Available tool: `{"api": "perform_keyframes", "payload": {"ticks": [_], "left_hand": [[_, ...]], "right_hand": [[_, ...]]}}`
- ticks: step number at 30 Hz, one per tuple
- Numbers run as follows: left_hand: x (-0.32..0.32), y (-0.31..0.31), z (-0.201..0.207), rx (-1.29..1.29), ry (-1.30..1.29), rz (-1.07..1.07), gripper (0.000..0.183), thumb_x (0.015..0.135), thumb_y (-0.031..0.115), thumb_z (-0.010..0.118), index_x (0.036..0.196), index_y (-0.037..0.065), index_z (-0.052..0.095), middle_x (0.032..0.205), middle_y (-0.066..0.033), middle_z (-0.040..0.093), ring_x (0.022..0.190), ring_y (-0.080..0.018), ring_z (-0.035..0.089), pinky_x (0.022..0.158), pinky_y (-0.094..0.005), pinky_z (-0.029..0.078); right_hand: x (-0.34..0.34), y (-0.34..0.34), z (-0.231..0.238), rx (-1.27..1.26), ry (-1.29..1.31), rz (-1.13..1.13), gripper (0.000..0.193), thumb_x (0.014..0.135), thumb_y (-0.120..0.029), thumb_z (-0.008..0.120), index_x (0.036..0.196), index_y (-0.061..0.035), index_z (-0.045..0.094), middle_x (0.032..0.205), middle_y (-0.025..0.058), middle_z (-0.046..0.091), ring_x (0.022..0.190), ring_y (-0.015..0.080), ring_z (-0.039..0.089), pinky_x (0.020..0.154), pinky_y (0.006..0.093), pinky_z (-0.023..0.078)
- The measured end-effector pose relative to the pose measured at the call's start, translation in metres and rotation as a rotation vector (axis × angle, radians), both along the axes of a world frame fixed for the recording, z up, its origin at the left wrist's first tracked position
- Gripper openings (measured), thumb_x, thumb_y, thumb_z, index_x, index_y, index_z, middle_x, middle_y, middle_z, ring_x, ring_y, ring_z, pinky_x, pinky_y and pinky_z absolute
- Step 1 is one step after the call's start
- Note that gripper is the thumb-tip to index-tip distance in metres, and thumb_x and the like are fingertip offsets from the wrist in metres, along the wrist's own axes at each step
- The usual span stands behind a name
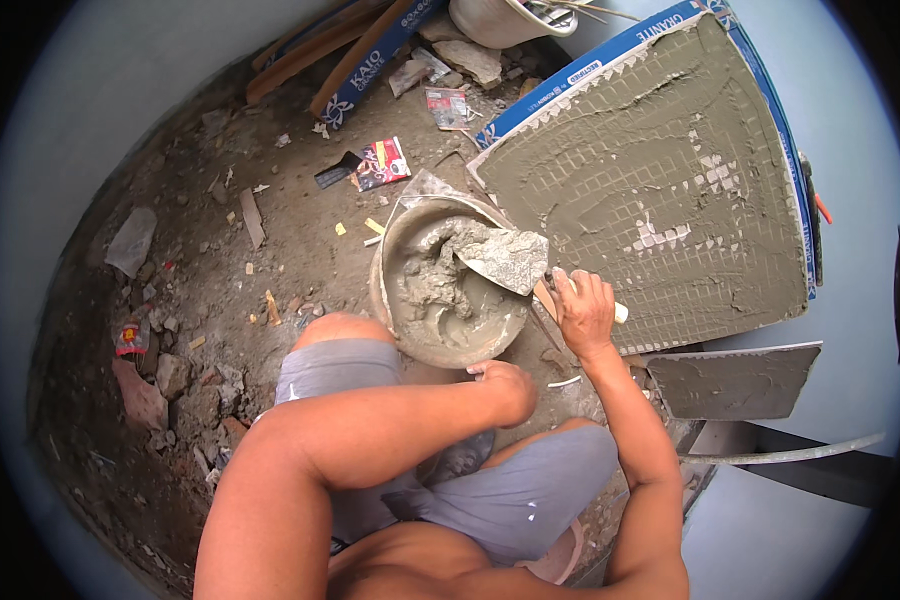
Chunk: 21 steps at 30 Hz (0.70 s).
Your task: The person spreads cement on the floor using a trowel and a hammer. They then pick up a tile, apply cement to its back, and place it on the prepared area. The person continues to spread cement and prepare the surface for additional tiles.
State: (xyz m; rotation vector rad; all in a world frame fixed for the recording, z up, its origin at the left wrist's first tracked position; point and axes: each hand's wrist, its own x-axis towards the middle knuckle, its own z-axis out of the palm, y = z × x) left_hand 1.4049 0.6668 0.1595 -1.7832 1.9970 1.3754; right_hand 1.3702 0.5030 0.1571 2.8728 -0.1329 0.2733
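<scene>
My right hand [585, 312] grips the handle of a trowel [510, 260], whose pale handle end pokes out past my fingers. Grey mortar coats the blade, which is over the right side of a round bucket [385, 300]. Inside the bucket lies wet, lumpy mortar [435, 285]. My left hand [505, 392] is curled at the bucket's near rim, its fingers mostly hidden beneath it. To the right of the bucket, a large tile [620, 240] shows its grid-patterned back, spread with mortar; a few pale patches show through.
Blue cardboard [600, 65] edges the large tile. A smaller mortar-coated piece [735, 382] lies below it, near a grey hose [790, 452]. A white pail [505, 20] and another blue box [370, 65] stand at the back. Rubble [175, 375] and wrappers [382, 163] litter the dirt floor.
</scene>
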Motion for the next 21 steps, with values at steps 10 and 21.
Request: {"api": "perform_keyframes", "payload": {"ticks": [10, 21], "left_hand": [[0.01, 0.001, 0.013, 0.003, 0.011, 0.048, 0.032, 0.083, 0.017, 0.063, 0.112, 0.007, 0.071, 0.118, -0.0137, 0.068, 0.11, -0.0332, 0.065, 0.083, -0.0598, 0.053], [0.017, 0.003, 0.02, 0.043, 0.033, -0.023, 0.033, 0.087, 0.017, 0.063, 0.118, 0.005, 0.068, 0.124, -0.0126, 0.065, 0.113, -0.0344, 0.063, 0.083, -0.0628, 0.051]], "right_hand": [[-0.102, -0.084, 0.01, 0.279, -0.252, -0.572, 0.034, 0.085, -0.021, 0.069, 0.111, 0.0004, 0.063, 0.102, 0.0196, 0.065, 0.094, 0.0401, 0.062, 0.079, 0.0453, 0.05], [-0.107, -0.147, 0.052, 0.145, -0.242, -0.541, 0.029, 0.09, -0.026, 0.063, 0.108, -0.0026, 0.066, 0.099, 0.0189, 0.067, 0.091, 0.0393, 0.064, 0.077, 0.0453, 0.051]]}}
